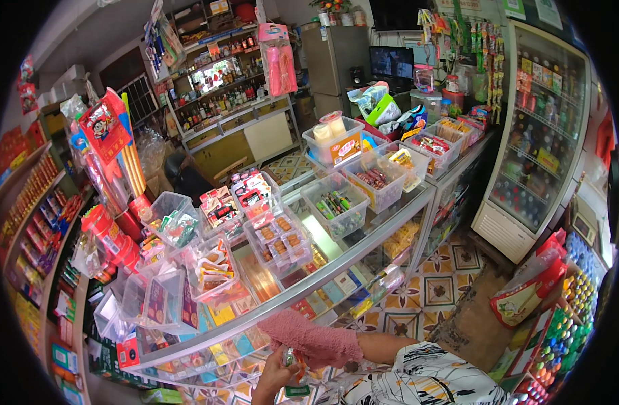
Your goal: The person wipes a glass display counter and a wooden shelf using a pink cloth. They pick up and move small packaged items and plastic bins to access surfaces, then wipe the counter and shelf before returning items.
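Observation:
My left hand is low in the picture, its fingers closed around a small plastic-wrapped packet with clear, green and orange parts. A fluffy pink cloth is held in my right hand, which it covers; the fingers are hidden beneath it. The cloth lies against the packet, just in front of the counter's metal front edge. Behind both hands stands a glass display counter. On its top are a clear bin of orange-wrapped snacks and a tub of packaged biscuits.
Nearly empty clear tubs crowd the counter's left end. Farther right stand a bin of green-wrapped sweets and a bin of red-wrapped sticks. A glass-door drinks fridge and a red plastic sack are at the right.

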`<state>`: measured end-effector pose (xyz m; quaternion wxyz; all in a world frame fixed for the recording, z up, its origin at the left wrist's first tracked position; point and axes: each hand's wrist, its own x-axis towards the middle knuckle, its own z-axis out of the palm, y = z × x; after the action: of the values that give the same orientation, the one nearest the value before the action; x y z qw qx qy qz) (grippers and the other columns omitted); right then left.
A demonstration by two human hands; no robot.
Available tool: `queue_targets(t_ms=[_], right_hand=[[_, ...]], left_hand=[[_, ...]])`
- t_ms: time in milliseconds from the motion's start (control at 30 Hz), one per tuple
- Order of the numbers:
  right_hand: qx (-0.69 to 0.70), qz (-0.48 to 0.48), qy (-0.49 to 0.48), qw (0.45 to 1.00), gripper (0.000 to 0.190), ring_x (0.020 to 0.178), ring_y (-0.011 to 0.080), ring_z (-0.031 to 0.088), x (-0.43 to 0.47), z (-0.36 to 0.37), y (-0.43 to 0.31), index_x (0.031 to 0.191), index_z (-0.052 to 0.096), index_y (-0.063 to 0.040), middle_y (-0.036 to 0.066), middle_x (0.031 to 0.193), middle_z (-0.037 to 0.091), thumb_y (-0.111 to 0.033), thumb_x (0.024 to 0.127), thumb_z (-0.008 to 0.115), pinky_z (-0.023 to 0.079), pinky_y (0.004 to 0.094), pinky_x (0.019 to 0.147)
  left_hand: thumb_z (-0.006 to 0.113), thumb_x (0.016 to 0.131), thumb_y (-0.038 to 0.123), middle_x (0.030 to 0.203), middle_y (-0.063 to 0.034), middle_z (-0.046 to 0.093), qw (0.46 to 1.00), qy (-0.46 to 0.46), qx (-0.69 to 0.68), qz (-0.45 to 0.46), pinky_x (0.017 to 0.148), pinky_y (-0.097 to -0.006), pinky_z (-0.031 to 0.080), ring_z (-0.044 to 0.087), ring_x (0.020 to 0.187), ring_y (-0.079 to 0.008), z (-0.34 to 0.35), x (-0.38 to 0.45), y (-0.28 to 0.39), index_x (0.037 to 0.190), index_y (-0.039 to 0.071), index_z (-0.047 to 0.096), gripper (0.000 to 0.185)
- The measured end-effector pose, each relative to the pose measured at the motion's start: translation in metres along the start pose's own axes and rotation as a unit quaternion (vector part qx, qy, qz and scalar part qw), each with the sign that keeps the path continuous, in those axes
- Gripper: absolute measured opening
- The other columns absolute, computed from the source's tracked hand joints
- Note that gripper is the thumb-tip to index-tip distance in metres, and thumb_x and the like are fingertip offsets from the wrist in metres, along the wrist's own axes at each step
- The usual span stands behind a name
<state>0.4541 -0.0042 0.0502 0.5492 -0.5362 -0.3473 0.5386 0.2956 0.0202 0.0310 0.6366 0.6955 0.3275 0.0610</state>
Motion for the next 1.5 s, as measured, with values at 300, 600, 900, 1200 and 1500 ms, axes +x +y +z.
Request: queue_targets(t_ms=[300, 600, 900, 1200, 1500], right_hand=[[0.016, -0.104, 0.047, 0.993, 0.024, 0.061, 0.0083, 0.046, 0.022, -0.027, 0.020, 0.079, 0.054, -0.012, -0.004, 0.067, 0.047, -0.033, 0.089, 0.058, 0.038, 0.0257, 0.057], [-0.358, -0.167, 0.028, 0.918, 0.016, 0.079, 0.0107, 0.049, -0.040, 0.029, -0.070, 0.090, 0.052, -0.002, 0.000, 0.082, 0.048, -0.013, 0.083, 0.061, 0.044, 0.0261, 0.071], [-0.611, -0.393, -0.067, 0.684, 0.054, 0.093, 0.0285, 0.055, -0.007, 0.030, -0.007, 0.117, 0.056, 0.002, 0.015, 0.097, 0.053, -0.031, 0.075, 0.066, 0.044, 0.0425, 0.079], [-0.813, -0.280, -0.020, 0.510, 0.056, 0.053, 0.0174, 0.047, -0.007, 0.052, 0.022, 0.099, 0.057, 0.004, 0.004, 0.061, 0.046, -0.042, 0.070, 0.071, 0.032, 0.0339, 0.045], [-0.600, -0.255, 0.046, 0.757, 0.044, 0.072, 0.0198, 0.056, -0.008, 0.038, 0.039, 0.110, 0.059, 0.002, 0.008, 0.086, 0.057, -0.029, 0.081, 0.067, 0.044, 0.0345, 0.061]], left_hand=[[0.066, 0.079, -0.005, 0.105, -0.0036, 0.065, 0.996, 0.051, -0.039, 0.063, 0.076, -0.0309, 0.053, 0.062, 0.085, -0.0126, -0.021, -0.023, 0.000, 0.124, 0.001, 0.055, 0.046], [0.070, 0.085, 0.003, 0.109, -0.0045, 0.064, 0.905, 0.244, -0.320, 0.136, 0.080, -0.0271, 0.052, 0.062, 0.093, -0.0127, -0.028, -0.006, -0.010, 0.129, 0.002, 0.050, 0.049], [0.062, 0.096, 0.026, 0.109, -0.0077, 0.064, 0.913, 0.350, -0.184, 0.103, 0.086, -0.0277, 0.046, 0.057, 0.097, -0.0127, -0.028, 0.001, -0.023, 0.124, -0.002, 0.055, 0.041], [0.062, 0.097, 0.020, 0.111, -0.0056, 0.063, 0.853, 0.436, -0.251, 0.139, 0.086, -0.0276, 0.047, 0.058, 0.098, -0.0121, -0.052, 0.007, -0.025, 0.121, -0.001, 0.056, 0.033], [0.059, 0.099, 0.021, 0.114, -0.0082, 0.061, 0.762, 0.491, -0.314, 0.283, 0.087, -0.0288, 0.047, 0.057, 0.098, -0.0127, -0.041, 0.031, -0.018, 0.125, -0.003, 0.050, 0.037]])
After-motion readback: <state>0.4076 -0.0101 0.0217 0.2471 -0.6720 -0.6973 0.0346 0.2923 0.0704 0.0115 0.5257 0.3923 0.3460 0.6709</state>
